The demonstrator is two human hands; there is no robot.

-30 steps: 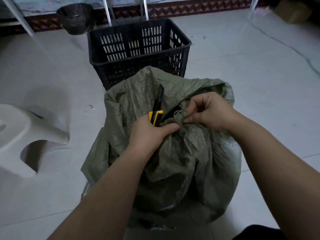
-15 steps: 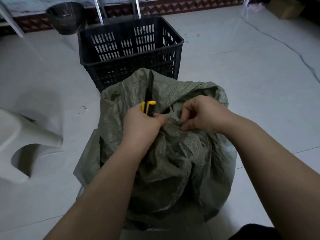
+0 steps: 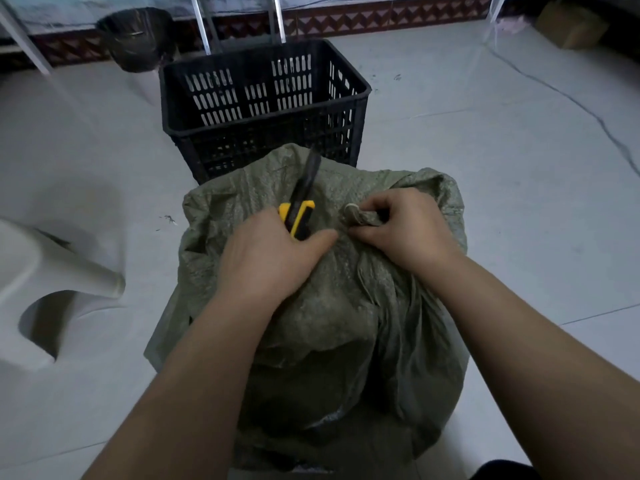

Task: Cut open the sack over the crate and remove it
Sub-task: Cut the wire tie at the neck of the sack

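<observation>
Head view: left hand [image 3: 266, 258] grips yellow-black utility knife [image 3: 300, 206], right hand [image 3: 398, 226] pinches green woven sack's [image 3: 339, 306] tied neck [image 3: 356, 214]; slicing that tie likely comes next.

bare forearms, left hand [image 3: 270, 258] and right hand [image 3: 398, 230]; dark garment [image 3: 502, 472], perhaps trousers, bottom right.

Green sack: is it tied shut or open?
Tied shut. The sack has its neck bunched and wrapped in pale string, pinched by the right hand. No cut shows.
</observation>
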